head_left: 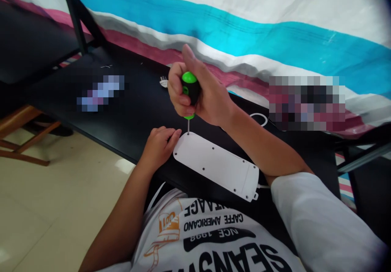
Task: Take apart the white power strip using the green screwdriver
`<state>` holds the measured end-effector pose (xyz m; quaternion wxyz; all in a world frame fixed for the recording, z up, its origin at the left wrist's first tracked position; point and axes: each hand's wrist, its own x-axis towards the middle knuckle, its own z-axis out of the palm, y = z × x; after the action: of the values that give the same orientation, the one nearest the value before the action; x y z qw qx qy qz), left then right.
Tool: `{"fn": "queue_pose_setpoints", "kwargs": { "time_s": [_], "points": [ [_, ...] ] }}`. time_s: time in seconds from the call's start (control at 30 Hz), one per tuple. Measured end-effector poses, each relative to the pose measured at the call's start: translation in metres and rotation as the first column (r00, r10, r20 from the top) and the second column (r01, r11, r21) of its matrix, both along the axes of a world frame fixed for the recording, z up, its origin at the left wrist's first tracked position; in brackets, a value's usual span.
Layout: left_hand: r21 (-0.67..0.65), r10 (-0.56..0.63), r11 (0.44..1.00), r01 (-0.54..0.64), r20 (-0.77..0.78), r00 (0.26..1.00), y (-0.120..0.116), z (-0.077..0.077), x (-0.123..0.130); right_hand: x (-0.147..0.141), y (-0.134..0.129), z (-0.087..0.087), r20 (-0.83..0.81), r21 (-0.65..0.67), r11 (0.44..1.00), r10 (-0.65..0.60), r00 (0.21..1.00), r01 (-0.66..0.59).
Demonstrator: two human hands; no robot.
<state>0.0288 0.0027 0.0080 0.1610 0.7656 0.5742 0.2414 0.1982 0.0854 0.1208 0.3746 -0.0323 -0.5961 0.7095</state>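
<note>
A white power strip (210,164) lies with its screw-holed underside up, slanting across the table near my body. My right hand (207,88) is wrapped round the black and green handle of a screwdriver (191,88), thumb raised along the top. The screwdriver stands nearly upright, its metal tip at a screw hole by the strip's far left corner. Beside the strip's left end is my left hand (160,145), fingers curled together and pressed against the rounded edge. Its fingertips are partly hidden. A white cord (263,187) leaves the strip's right end and passes under my right forearm.
The black table (131,105) carries a plug (164,81) behind my right hand and a white cable loop (259,119). Pixelated patches hide items at left and right. A striped sheet (244,31) hangs behind; a wooden stool (27,135) stands at left.
</note>
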Motion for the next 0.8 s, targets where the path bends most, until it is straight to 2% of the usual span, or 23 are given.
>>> {"fn": "queue_pose_setpoints", "kwargs": {
  "time_s": [0.13,0.27,0.43,0.67,0.8],
  "points": [
    [0.012,-0.001,1.0,0.001,0.008,1.0,-0.001,0.0,-0.001,0.002,0.0,0.002,-0.01,0.003,1.0,0.024,1.0,-0.024],
    [0.007,-0.002,1.0,0.002,0.015,1.0,-0.001,-0.001,0.0,0.002,-0.001,0.005,0.019,-0.031,0.999,-0.01,1.0,0.01],
    [-0.001,0.004,1.0,-0.004,0.014,1.0,-0.001,0.001,0.001,0.0,0.0,0.003,-0.009,-0.065,0.998,0.002,1.0,-0.002],
    [0.002,-0.007,1.0,0.007,0.01,1.0,0.0,0.0,-0.001,-0.001,-0.007,0.006,0.022,-0.226,0.972,0.077,0.997,-0.07],
    [0.002,-0.003,1.0,0.003,-0.019,1.0,0.001,0.0,0.0,-0.001,-0.011,0.01,-0.004,-0.271,0.958,0.096,0.995,-0.093]
  ]
}}
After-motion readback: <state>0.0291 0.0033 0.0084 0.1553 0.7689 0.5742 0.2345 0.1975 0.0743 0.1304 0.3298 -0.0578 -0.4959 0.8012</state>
